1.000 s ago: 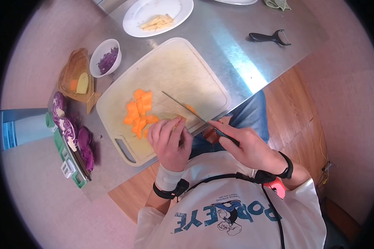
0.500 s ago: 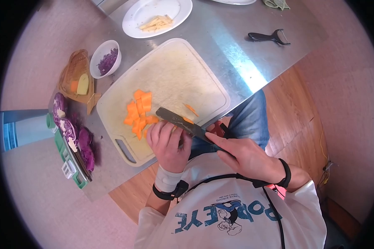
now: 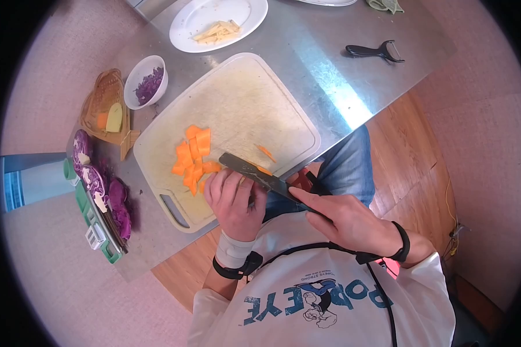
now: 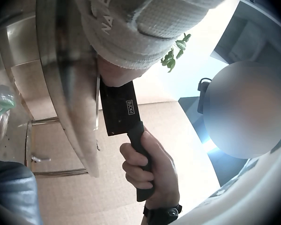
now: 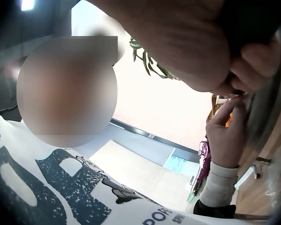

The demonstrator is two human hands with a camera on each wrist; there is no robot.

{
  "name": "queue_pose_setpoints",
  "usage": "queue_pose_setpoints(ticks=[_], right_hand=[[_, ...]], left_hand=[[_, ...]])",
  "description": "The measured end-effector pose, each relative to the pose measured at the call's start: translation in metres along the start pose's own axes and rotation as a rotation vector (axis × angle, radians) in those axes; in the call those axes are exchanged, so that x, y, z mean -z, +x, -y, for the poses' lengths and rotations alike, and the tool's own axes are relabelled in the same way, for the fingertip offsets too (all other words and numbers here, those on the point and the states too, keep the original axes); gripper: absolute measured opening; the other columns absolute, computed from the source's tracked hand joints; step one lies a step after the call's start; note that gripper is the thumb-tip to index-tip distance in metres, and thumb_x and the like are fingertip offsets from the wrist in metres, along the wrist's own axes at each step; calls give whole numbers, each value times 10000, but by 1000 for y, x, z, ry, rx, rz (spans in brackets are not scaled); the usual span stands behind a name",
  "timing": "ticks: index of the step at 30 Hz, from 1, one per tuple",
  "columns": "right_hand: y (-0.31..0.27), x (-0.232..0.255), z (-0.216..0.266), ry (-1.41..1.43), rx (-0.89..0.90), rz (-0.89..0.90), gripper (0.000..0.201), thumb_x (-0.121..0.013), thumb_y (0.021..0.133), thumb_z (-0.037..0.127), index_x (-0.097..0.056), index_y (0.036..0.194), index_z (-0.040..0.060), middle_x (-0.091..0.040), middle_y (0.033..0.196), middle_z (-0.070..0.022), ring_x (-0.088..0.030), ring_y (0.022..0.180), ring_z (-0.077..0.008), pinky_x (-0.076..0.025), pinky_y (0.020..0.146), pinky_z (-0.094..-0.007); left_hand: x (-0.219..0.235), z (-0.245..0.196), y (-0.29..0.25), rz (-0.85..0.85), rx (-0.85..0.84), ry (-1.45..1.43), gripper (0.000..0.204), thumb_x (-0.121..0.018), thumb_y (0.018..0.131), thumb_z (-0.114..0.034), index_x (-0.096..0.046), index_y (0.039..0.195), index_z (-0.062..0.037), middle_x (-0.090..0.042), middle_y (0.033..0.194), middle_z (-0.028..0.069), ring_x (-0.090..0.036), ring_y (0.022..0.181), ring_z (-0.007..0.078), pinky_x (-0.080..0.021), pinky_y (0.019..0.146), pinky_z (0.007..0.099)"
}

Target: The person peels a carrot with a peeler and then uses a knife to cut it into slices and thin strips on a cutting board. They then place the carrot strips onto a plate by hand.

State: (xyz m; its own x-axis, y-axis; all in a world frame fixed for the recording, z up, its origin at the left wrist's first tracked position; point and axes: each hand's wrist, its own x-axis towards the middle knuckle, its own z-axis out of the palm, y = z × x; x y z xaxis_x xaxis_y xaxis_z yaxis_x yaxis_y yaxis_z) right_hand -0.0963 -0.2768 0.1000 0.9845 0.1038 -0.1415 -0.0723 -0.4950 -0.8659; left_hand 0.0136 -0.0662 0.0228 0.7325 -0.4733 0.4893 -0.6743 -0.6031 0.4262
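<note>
My right hand grips a black-handled cleaver, its fingers curled round the handle in the left wrist view. The dark blade lies tilted across the near edge of the cutting board, flat side partly upward. Right against the blade, my left hand has bent fingers holding a carrot piece, mostly hidden by hand and blade. A sliver of orange carrot shows along the blade's far edge. Thin carrot slices lie just beyond it. Several carrot chunks sit left of the left hand.
Left of the board stand a bowl of shredded purple cabbage, a wicker basket and cut purple cabbage by a green-edged slicer. Beyond are a plate of pale strips and a black peeler.
The cleaver has turned from edge-on to showing its broad side and moved toward the left fingers. An orange slice now shows at the blade. The left hand stays nearly in place.
</note>
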Motion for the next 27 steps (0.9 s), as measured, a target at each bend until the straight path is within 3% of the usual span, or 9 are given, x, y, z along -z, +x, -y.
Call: queue_pose_setpoints(ticks=[13,16,20,22,27], right_hand=[[14,0,11,0,-95,38,471,-629,1009,95,-577,1465,-7,-661,761,-249,-671,703,-429,-527,659,-480],[12,1,6,29,-62,22,467,-628,1008,89,-579,1461,-10,-656,757,-254,-668,690,-423,-528,662,-474],[19,-2,-1,79,-4,-16,480,-634,1006,90,-574,1471,-9,-655,756,-255,-669,688,-418,-531,663,-468],[21,-2,-3,105,-48,-128,496,-643,1004,97,-568,1484,-4,-662,773,-257,-673,696,-420,-534,670,-465],[13,-5,-8,59,12,-106,496,-638,1009,98,-565,1491,3,-673,795,-238,-686,727,-412,-543,681,-464]], left_hand=[[2,-2,5,-35,6,-30,253,-789,752,9,-745,998,-34,-707,1137,76,-625,1151,328,-441,1041,485],[0,-1,2,-14,2,-30,254,-791,777,-37,-750,1028,-41,-691,1142,81,-632,1137,311,-441,1066,512],[1,-4,7,-36,-8,-40,266,-784,770,22,-763,1028,-43,-720,1133,62,-636,1120,312,-457,1019,468],[3,-4,7,-33,-1,-27,274,-779,777,26,-768,1041,-46,-726,1129,59,-641,1108,309,-460,1016,465],[1,-5,8,-44,2,-42,285,-775,777,29,-762,1054,-41,-730,1116,63,-648,1096,312,-460,1026,466]])
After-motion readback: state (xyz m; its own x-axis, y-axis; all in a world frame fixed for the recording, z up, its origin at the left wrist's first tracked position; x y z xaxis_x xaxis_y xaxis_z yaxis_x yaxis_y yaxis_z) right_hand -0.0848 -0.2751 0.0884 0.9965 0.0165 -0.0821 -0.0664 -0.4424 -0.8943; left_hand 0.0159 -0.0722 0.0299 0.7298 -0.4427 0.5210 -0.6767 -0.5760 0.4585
